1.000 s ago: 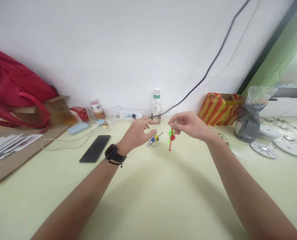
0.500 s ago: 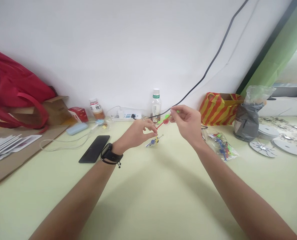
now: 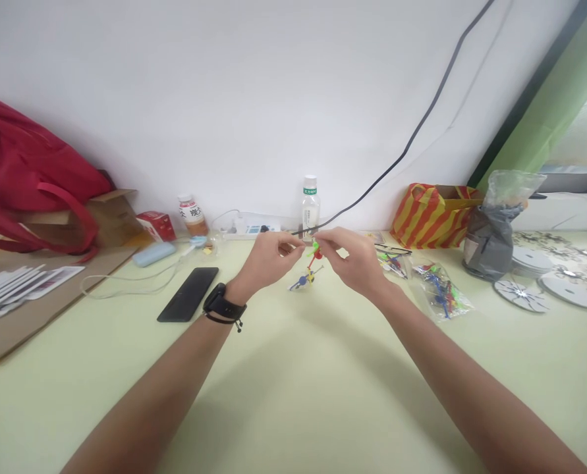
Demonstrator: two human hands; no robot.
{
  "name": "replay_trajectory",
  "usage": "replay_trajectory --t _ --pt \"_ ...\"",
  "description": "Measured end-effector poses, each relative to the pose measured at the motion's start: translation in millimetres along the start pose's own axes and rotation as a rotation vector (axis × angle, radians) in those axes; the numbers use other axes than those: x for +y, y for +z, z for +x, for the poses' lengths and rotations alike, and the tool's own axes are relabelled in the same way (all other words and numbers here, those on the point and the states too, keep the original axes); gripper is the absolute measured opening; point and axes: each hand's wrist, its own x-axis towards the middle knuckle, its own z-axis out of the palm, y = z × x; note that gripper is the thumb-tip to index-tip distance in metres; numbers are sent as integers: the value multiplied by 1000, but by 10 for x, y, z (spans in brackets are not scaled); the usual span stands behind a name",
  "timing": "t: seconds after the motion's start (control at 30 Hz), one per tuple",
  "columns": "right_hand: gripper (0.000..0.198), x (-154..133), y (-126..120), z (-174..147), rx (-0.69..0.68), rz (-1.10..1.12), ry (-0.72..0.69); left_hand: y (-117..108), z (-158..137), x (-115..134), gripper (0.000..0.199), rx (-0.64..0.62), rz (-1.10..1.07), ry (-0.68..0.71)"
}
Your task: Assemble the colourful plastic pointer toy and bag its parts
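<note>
A small linked chain of plastic toy pieces stands in front of me, with a blue piece (image 3: 301,281) and a yellow piece (image 3: 310,276) low down by the tabletop. From the yellow piece a red piece (image 3: 313,261) rises to a bright green piece (image 3: 316,246). My right hand (image 3: 353,258) pinches the upper green and red end between thumb and fingers. My left hand (image 3: 273,258), with a black watch on its wrist, has thumb and index tips brought together just left of the green piece. Whatever lies between those left fingertips is too small to make out.
A black phone (image 3: 188,294) lies left of my hands, near a white cable. Behind stand a clear-sided bottle (image 3: 310,207) and a power strip (image 3: 258,227). Bagged plastic pieces (image 3: 441,293), glasses (image 3: 394,250), a striped bag (image 3: 434,214) and grey discs (image 3: 520,295) are at right.
My right hand has moved left and down, bringing the green end toward my left hand. The left fingers have left the red piece's lower end, and the red piece now stands steeper.
</note>
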Motion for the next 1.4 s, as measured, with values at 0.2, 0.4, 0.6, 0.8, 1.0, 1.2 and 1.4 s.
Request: replay_trajectory --t 0.2,0.4,0.6,0.8,1.0,1.2,1.4 --pt "19 86 65 2 74 -65 82 -77 -32 87 14 -166 46 84" --pt "19 32 107 5 23 6 231 -97 -23 82 14 -209 89 150" --pt "24 -53 160 29 -124 322 548 -115 -11 96 17 -214 85 198" --pt "22 65 -9 42 -378 169 386 -230 16 59 15 -247 122 180" --pt "21 35 -169 80 -400 -84 192 -287 32 79 12 -217 196 186" --pt "10 16 -170 96 -348 -75 188 -257 11 84 13 -244 191 194" --pt "14 41 -187 103 -430 -126 167 -218 5 90 13 -255 188 203"
